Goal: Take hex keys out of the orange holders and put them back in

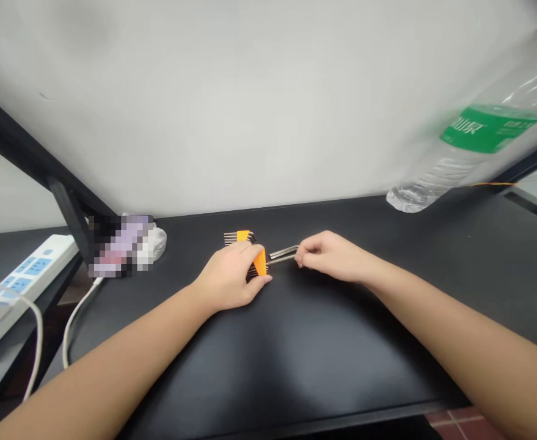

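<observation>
one orange holder (261, 263) occupies left hand (228, 275), well behind table edge (341, 417).

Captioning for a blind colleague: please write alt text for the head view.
A left hand holds an orange plastic holder of thin metal rods on a black tabletop; the right hand pinches a silver metal rod beside it. A clear plastic bottle is at right.

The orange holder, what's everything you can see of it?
The orange holder looks like bright plastic. It shows in two spots over the black table, its right part slanting; the left hand grips it and hides the rest. Thin metal keys stick out in rows. The right hand holds another key, its tip at the holder's edge; I can't tell if it's in.
</observation>
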Action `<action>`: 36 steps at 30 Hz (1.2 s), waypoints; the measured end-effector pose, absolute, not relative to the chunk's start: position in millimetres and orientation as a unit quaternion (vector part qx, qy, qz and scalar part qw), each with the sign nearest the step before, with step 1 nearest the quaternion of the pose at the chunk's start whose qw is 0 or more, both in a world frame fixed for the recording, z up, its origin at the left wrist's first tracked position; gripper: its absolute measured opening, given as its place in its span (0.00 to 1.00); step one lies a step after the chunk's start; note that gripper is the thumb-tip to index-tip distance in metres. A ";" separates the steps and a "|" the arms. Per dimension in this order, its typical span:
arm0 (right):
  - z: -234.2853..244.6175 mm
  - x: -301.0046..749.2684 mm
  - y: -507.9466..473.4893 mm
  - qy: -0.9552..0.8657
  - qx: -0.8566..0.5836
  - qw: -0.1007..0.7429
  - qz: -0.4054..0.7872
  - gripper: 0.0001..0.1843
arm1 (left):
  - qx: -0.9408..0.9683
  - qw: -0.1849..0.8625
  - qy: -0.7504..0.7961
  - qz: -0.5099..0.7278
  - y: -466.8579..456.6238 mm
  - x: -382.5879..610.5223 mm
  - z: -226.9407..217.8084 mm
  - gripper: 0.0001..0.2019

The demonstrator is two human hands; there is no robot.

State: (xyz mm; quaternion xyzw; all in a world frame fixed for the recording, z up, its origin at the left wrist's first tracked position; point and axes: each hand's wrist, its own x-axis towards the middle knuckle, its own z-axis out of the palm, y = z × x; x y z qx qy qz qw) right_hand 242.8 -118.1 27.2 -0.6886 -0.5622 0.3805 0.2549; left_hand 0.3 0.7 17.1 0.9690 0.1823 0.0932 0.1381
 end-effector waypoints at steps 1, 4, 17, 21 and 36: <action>27.7 245.9 -117.7 -0.571 -0.696 0.230 0.369 0.11 | 0.969 0.136 0.184 0.092 0.6 0.5 17.2 0.15; 26.7 250.0 -117.0 -0.584 -0.730 0.173 0.311 0.15 | 0.969 0.132 0.189 0.092 -0.2 0.6 17.5 0.15; 5.8 243.9 -115.4 -0.757 -0.624 0.186 0.055 0.11 | 0.971 0.136 0.156 0.117 -3.2 0.6 14.7 0.18; 10.5 234.4 -114.3 -0.742 -0.620 0.247 0.062 0.09 | 0.970 0.137 0.154 0.126 -3.8 0.5 14.4 0.19; 13.0 211.2 -122.4 -0.565 -0.623 0.385 0.380 0.07 | 0.969 0.140 0.169 0.113 -5.4 0.9 15.8 0.16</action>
